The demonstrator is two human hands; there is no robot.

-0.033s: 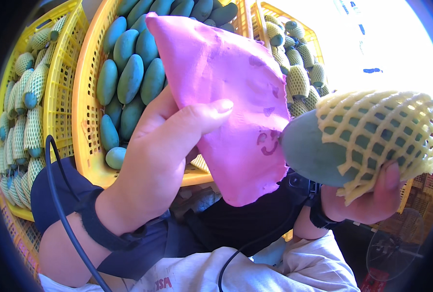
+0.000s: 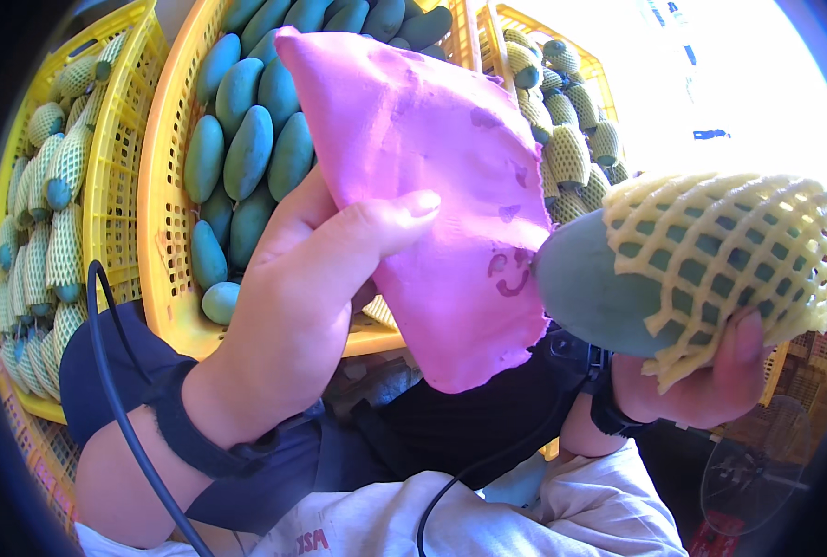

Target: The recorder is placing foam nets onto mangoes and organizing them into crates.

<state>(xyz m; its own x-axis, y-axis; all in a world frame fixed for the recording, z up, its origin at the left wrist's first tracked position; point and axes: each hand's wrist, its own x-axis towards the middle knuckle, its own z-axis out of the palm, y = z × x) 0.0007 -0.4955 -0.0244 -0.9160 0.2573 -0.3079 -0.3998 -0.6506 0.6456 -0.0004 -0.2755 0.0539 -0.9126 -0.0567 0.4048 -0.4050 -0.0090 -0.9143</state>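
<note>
In my left hand (image 2: 306, 283) is a pink cloth (image 2: 441, 158), pinched with the thumb lying on its near face. The cloth has a ragged right edge and several dark damp marks. My right hand (image 2: 701, 390) grips a green mango (image 2: 590, 278) from below, at the right. A pale yellow foam net (image 2: 710, 241) covers the mango's right part, while its bare end points left. That bare end meets or nearly meets the cloth's right edge; whether they touch I cannot tell. The right palm is hidden behind the mango and net.
A yellow crate (image 2: 153, 213) of bare green mangoes stands ahead. Netted mangoes fill another yellow crate (image 2: 116, 121) at left and a third (image 2: 594, 79) beyond the cloth. A black cable (image 2: 121, 408) crosses my left forearm. A fan (image 2: 757, 464) stands at lower right.
The pink cloth and my left hand have shifted very slightly to the left. Both hands keep their hold.
</note>
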